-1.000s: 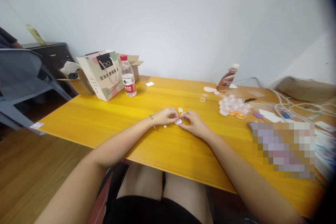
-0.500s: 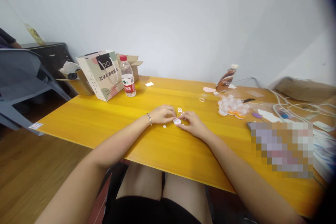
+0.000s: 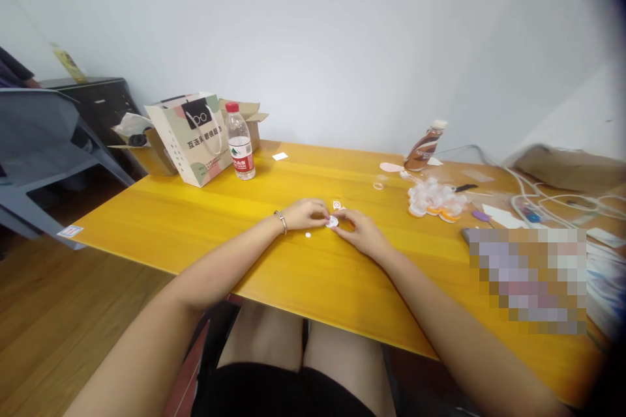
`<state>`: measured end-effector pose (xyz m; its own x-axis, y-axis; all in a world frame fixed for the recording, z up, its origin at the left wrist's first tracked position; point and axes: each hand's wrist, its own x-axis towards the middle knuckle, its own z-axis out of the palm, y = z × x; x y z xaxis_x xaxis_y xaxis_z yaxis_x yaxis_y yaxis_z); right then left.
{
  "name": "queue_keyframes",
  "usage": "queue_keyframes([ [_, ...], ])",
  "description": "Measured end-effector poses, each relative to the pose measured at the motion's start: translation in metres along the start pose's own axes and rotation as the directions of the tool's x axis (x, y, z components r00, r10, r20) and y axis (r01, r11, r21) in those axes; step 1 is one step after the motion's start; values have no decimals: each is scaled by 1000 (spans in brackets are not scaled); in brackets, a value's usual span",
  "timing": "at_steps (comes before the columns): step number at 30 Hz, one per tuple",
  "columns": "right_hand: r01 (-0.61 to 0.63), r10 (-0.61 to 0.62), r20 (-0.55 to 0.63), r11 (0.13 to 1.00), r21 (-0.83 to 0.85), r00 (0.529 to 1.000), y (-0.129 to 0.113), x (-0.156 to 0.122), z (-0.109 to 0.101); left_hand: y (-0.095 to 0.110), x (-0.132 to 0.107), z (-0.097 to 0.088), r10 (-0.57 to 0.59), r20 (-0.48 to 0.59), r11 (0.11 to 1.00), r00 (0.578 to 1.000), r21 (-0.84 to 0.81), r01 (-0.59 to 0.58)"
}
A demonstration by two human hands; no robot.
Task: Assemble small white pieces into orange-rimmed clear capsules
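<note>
A small white round piece (image 3: pixel 332 222) lies between my two hands, just above the yellow wooden table (image 3: pixel 313 273). My left hand (image 3: pixel 307 214), with a bracelet at the wrist, pinches its left edge. The thumb and fingers of my right hand (image 3: pixel 360 232) grip its right side. Right behind the fingers is a small white cut-out with red marks (image 3: pixel 337 205), partly covered by my right hand. A tiny white disc (image 3: pixel 308 235) lies on the table below my left hand. What the round piece is exactly is too small to make out.
On the left stand a paper bag (image 3: pixel 195 143), a red-capped water bottle (image 3: pixel 240 143) and cardboard boxes. To the right are a brown drink bottle (image 3: pixel 424 146), a stack of clear flower-shaped cups (image 3: pixel 435 199), white cables (image 3: pixel 518 192) and a blurred-out patch.
Both hands keep hold of the white round piece, which is now tilted slightly and a little higher in view. The left fingers have shifted up along its edge.
</note>
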<state>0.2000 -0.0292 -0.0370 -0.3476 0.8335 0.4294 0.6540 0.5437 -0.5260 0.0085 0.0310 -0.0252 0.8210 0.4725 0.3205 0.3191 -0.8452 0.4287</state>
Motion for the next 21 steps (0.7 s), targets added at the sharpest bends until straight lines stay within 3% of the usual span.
queue_keyframes([
  [7, -2, 2, -7, 1000, -30, 1000, 1, 1, 0, 0, -1, -1, -53, 7, 998, 999, 22, 52],
  [21, 18, -20, -32, 998, -57, 999, 4, 1, 2, -7, -2, 4, 126, 14, 973, 992, 192, -126],
])
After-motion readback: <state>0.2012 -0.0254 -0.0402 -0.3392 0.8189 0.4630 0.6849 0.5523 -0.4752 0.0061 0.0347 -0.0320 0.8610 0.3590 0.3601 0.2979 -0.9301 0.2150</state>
